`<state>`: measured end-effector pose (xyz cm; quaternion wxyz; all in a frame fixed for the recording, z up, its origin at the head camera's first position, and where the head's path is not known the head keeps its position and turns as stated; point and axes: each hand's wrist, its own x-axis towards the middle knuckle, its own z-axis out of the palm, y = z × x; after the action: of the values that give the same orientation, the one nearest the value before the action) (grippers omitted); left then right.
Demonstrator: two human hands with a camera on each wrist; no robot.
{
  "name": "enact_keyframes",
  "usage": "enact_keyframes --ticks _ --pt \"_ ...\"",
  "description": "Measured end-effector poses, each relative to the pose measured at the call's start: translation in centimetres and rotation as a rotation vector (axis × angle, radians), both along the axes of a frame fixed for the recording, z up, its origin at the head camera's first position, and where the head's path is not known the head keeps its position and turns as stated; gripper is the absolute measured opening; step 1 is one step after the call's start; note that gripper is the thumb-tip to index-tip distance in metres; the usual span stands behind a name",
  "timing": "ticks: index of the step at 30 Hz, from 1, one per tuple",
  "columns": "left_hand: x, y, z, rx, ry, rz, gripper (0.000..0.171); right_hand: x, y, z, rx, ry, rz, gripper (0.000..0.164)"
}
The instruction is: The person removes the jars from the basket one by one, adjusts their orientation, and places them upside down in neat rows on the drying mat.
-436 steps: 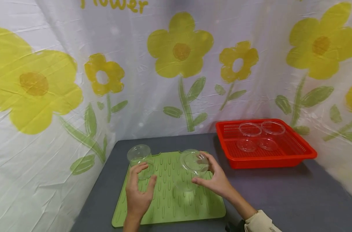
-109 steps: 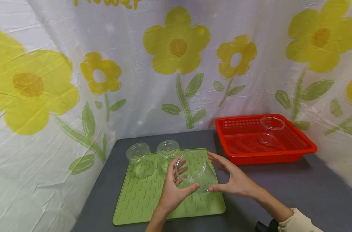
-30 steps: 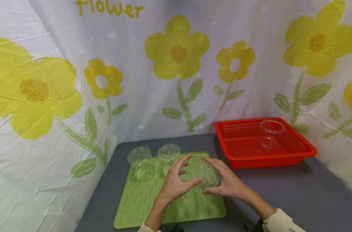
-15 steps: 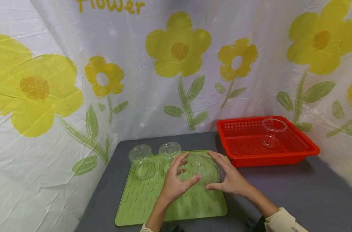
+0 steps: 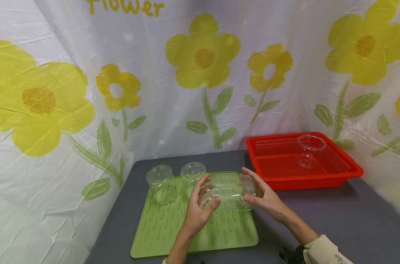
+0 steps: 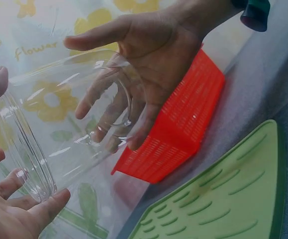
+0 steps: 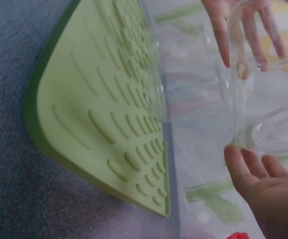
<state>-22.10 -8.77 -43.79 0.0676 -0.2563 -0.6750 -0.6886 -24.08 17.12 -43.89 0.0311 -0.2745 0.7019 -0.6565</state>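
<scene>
A clear plastic cup (image 5: 231, 192) is held sideways over the green ridged mat (image 5: 167, 234), its rim toward the left and its base toward the right. My left hand (image 5: 194, 211) grips the rim end, thumb in front and fingers behind. At the base end, my right hand (image 5: 270, 201) holds the cup between thumb and fingers. The left wrist view shows the ribbed rim by my left fingers (image 6: 49, 206) and the right hand (image 6: 156, 55) spread behind the base. Two more clear cups, one at the back left corner (image 5: 160, 183) and one beside it (image 5: 192, 172), stand on the mat.
A red perforated plastic basket (image 5: 272, 183) sits at the back right of the dark grey table (image 5: 302, 220), with one clear cup (image 5: 310, 150) inside it. A white curtain (image 5: 147, 73) printed with yellow flowers hangs behind and around the table.
Over the last second the cup has turned from tilted to level, and the right hand has shifted slightly rightward. Since the oldest frame, the mat has gained a standing cup and the basket has lost one.
</scene>
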Motion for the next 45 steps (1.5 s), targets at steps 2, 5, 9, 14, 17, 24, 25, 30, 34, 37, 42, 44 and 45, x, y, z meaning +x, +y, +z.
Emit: enact_keyframes --ticks 2,5,9,14,17,24,25,30,34,37,42,44,45 --pt "0.0 0.0 -0.1 0.01 0.001 -0.011 0.075 0.0 -0.1 0.0 -0.024 0.002 0.017 0.078" --pt "0.0 0.0 -0.2 0.017 -0.002 -0.023 0.074 0.0 -0.2 0.0 -0.05 -0.001 0.031 0.074" --pt "0.0 0.0 -0.3 0.02 -0.021 -0.029 0.077 0.0 -0.4 0.2 -0.058 -0.014 0.016 0.071" --pt "-0.1 -0.2 -0.2 -0.046 0.024 0.026 0.088 0.1 -0.4 0.4 -0.019 0.001 -0.043 0.072" --pt "-0.1 -0.3 0.3 -0.193 0.103 0.105 0.099 0.2 -0.4 0.4 0.044 0.037 -0.084 0.076" --pt "0.3 -0.1 2.0 -0.577 0.406 0.222 0.11 0.4 -1.1 0.2 0.198 0.186 -0.153 0.086" --pt "0.4 0.0 2.1 -0.611 0.445 0.236 0.109 0.4 -1.3 0.1 0.207 0.207 -0.153 0.087" --pt "0.4 0.5 2.3 -0.721 0.55 0.295 0.108 0.5 -1.7 0.1 0.232 0.257 -0.151 0.09" --pt "0.4 0.6 2.1 -0.759 0.542 0.291 0.11 0.6 -1.8 0.3 0.248 0.26 -0.16 0.09" --pt "0.4 0.7 1.9 -0.787 0.543 0.293 0.111 0.6 -1.8 0.3 0.268 0.281 -0.167 0.091" --pt "0.4 0.8 1.6 -0.832 0.583 0.292 0.11 0.6 -1.9 0.3 0.291 0.322 -0.177 0.091" --pt "0.5 0.8 1.5 -0.849 0.589 0.283 0.109 0.6 -2.0 0.3 0.299 0.336 -0.179 0.092" --pt "0.5 0.9 1.5 -0.858 0.587 0.279 0.109 0.6 -2.0 0.3 0.304 0.345 -0.181 0.092"
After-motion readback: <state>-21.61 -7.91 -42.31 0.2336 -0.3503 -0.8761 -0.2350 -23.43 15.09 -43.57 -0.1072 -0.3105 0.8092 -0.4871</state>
